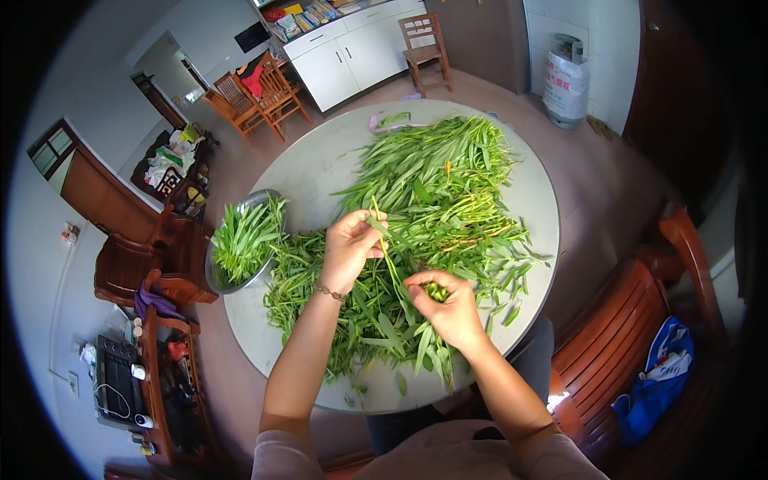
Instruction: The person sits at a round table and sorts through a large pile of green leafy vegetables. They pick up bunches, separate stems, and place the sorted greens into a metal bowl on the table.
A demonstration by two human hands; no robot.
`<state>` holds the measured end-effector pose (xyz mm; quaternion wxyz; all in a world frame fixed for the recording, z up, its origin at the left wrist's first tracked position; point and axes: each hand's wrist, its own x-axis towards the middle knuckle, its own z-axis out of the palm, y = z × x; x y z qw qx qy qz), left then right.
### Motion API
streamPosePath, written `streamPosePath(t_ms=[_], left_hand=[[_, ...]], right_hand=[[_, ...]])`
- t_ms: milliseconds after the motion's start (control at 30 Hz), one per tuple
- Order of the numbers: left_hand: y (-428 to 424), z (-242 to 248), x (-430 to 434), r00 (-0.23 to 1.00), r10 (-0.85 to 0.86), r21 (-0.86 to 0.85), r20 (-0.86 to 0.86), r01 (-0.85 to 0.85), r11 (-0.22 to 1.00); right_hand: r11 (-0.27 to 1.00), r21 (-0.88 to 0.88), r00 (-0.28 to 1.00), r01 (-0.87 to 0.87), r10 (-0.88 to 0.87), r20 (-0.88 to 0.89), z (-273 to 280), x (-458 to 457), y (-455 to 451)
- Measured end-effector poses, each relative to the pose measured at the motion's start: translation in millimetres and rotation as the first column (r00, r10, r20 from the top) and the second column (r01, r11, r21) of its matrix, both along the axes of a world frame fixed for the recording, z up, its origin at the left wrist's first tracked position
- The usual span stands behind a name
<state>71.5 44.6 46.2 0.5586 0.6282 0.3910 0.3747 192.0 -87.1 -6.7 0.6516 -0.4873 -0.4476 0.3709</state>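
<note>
Between the fingers of my left hand [355, 243] is a thin green stem [389, 264] with a narrow leaf, held upright above the greens. My right hand [447, 306] is curled around a small bunch of cut stems [435, 292], and its fingertips are close to the lower part of the held stem. Beneath both hands lies a loose heap of leafy water spinach [372, 324]. A thicker pile of long-stemmed greens [420, 162] covers the far right of the round table [312, 168]. At the left edge, a metal bowl [225, 282] holds more leafy tops.
A slatted wooden bench [606, 324] with a blue bag [657, 378] stands on my right. Wooden chairs [264, 90], a white cabinet [348, 54] and a gas cylinder [566, 84] are beyond the table. A pink plastic bag [384, 124] lies at the far rim.
</note>
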Motion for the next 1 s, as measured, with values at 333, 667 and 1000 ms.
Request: streamPosePath(t_ms=[333, 667, 1000], left_hand=[[-9.5, -11.3, -1.4, 1.000, -0.020, -0.040, 0.022, 0.021, 0.999], [-17.5, -22.9, -2.3, 0.998, -0.053, -0.025, 0.035, 0.054, 0.998], [-5.7, -13.4, -28.0, 0.962, 0.192, -0.038, 0.195, -0.188, 0.981]], right_hand=[[0.988, -0.038, 0.962, 0.151, -0.138, 0.234, -16.4, -10.6, 16.0], [0.982, -0.103, 0.986, 0.158, -0.152, 0.069, -18.9, -13.4, 24.9], [0.984, -0.175, 0.996, -0.032, 0.045, 0.072, -16.0, -10.0, 17.7]])
